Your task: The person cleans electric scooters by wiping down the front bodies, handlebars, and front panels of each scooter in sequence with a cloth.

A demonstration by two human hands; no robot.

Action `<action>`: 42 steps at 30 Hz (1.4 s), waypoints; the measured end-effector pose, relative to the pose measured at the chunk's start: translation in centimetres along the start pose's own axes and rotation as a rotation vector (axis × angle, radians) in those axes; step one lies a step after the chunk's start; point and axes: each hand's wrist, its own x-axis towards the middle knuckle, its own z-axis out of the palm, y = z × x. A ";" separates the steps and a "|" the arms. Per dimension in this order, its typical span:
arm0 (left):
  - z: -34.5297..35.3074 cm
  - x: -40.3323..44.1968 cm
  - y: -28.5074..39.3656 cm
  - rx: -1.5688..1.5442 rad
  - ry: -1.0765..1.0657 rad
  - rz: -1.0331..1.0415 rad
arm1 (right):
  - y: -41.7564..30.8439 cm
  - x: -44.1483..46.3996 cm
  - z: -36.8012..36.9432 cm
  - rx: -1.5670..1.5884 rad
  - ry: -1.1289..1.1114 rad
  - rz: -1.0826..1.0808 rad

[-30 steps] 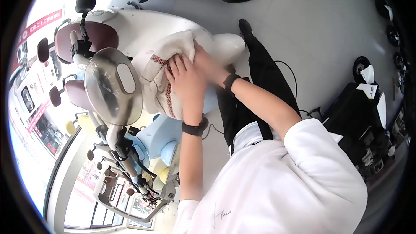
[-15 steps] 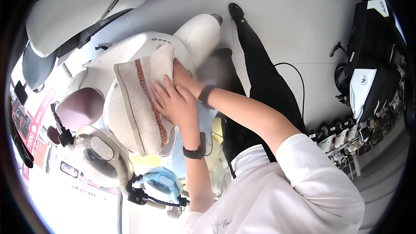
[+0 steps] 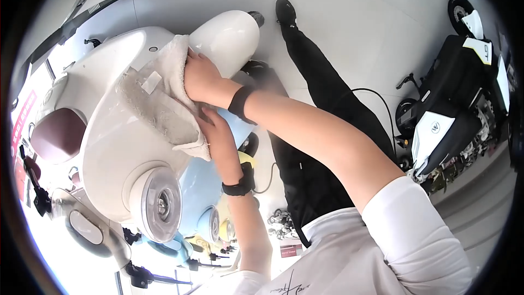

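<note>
A beige towel (image 3: 155, 101) lies bunched and folded against the front body of a white scooter (image 3: 117, 158), with a small white label showing on it. My right hand (image 3: 204, 79) grips the towel's upper right edge, its fingers partly hidden at the fabric. Lower down, my left hand (image 3: 217, 136) holds the towel's lower right edge, fingertips partly behind the cloth. Both wrists wear black bands. The scooter's round headlight (image 3: 162, 202) is below the towel, and its white front fender (image 3: 229, 41) is above my right hand.
A light blue scooter (image 3: 196, 186) stands close beside the white one, with yellow parts beyond it. Handlebars and mirrors crowd the lower left. A black and white motorbike (image 3: 436, 125) is at the right. A black cable (image 3: 376, 92) curves past my legs.
The towel has gone from spread out with its red-patterned band showing to folded over with its plain side out. My hands have moved apart, the right one upward. The view has shifted along the scooter.
</note>
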 end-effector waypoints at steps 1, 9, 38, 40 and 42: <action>0.9 -0.9 -0.6 -0.043 0.003 -0.007 | -0.6 -1.0 -1.4 0.039 -0.075 0.008; 8.1 -5.2 -10.4 0.090 0.262 0.238 | -2.6 -9.4 -0.8 0.144 0.004 -0.208; 9.7 -1.8 -10.6 -0.846 1.020 -0.174 | -0.9 -10.3 3.1 -0.420 -0.157 -0.951; 11.7 -1.6 -8.7 -0.995 0.961 -0.225 | 1.3 -10.3 2.5 -0.173 -0.228 -0.744; 13.4 -2.3 -7.8 -0.988 0.924 -0.167 | 2.9 -9.8 1.2 -0.133 -0.298 -0.611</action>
